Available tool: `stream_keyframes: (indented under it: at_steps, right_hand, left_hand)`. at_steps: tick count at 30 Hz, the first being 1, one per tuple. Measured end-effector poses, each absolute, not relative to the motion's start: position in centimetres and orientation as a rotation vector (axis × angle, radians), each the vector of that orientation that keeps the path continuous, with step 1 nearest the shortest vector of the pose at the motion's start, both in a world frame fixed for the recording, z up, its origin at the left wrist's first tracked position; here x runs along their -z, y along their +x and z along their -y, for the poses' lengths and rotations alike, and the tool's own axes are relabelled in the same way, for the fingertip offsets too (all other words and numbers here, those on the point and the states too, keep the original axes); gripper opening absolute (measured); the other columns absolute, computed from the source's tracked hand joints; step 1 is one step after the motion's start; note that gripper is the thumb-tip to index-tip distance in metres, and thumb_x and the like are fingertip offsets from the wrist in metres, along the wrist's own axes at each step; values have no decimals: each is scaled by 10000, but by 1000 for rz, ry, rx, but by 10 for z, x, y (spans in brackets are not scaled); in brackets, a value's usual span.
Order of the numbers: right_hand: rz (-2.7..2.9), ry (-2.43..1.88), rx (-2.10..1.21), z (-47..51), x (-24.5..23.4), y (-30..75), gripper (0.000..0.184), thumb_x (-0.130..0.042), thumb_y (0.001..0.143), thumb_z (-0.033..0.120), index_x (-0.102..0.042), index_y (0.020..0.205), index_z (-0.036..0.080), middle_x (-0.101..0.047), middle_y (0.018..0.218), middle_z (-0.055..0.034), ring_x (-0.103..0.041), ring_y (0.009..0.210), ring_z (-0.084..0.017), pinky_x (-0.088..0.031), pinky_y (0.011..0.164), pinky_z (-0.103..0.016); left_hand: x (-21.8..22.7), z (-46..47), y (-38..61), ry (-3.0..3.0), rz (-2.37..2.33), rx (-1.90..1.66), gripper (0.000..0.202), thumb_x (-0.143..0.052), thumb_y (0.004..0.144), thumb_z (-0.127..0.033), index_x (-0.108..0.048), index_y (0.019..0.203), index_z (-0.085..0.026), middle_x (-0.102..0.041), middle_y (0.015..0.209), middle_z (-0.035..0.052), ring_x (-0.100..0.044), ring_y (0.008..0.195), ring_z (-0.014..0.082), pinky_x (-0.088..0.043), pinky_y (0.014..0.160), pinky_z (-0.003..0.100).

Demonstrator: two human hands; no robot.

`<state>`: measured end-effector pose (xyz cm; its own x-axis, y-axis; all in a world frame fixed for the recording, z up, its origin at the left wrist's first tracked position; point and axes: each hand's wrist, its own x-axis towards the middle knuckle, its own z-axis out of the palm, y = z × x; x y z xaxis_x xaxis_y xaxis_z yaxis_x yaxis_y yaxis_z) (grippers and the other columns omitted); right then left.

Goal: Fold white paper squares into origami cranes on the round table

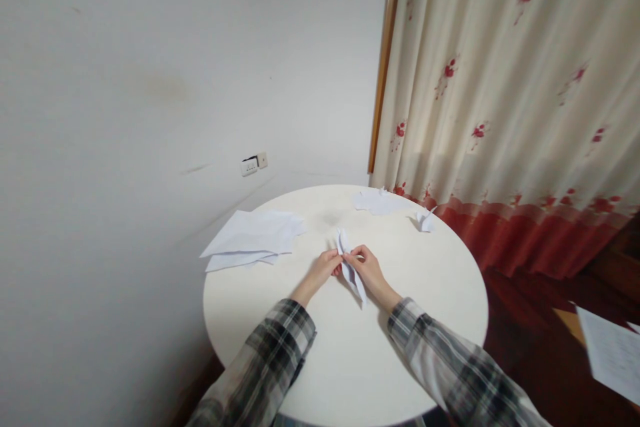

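Note:
A narrow piece of folded white paper (354,279) is held between my hands over the middle of the round table. My left hand (327,265) pinches its left side near the middle. From the right, my right hand (369,267) grips the same paper with thumb and fingers, close to the left fingertips. One pointed end of the paper reaches away from me and the other slants toward me. The fingers cover its central part.
On the round white table (345,373), a stack of white paper sheets (253,233) lies at the left. Paper scraps (377,201) lie at the back, and a folded paper figure (425,220) stands back right. A wall adjoins the left; a flowered curtain (500,100) hangs behind.

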<state>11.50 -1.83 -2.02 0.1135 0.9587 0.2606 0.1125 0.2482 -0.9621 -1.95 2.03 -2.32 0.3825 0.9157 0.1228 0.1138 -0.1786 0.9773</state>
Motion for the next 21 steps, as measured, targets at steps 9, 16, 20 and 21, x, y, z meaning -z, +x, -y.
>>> stream_keyframes:
  at_steps: [9,16,20,21]
  right_hand:
    - [1308,-1090,-950,19,15,112,370,-667,630,487,-434,699,209,-560,593,31,-530,527,-128,-383,496,-232]
    - [1301,-1112,-953,10,19,112,375,-679,609,483,-441,697,206,-550,603,34,-502,517,-116,-376,491,-228]
    - [1310,-1087,-982,9,19,115,364,-671,621,482,-451,707,204,-541,600,39,-493,511,-108,-378,492,-224]
    - [1319,-1079,-981,9,18,116,364,-671,621,483,-454,707,204,-538,597,41,-493,510,-106,-380,496,-224]
  left_hand:
    - [20,-21,-18,1597,-984,-1032,236,-454,661,-380,-493,567,-168,-441,486,-38,-410,480,106,-304,493,233]
    - [16,-24,-15,1618,-1026,-1040,213,-436,647,-340,-454,511,-178,-412,462,-44,-386,489,103,-289,485,225]
    - [11,-21,-13,1610,-1055,-1062,200,-442,636,-336,-456,511,-180,-419,469,-44,-384,493,104,-291,486,227]
    - [10,-20,-13,1609,-1068,-1069,198,-443,631,-333,-456,506,-180,-422,469,-42,-388,494,106,-294,487,228]
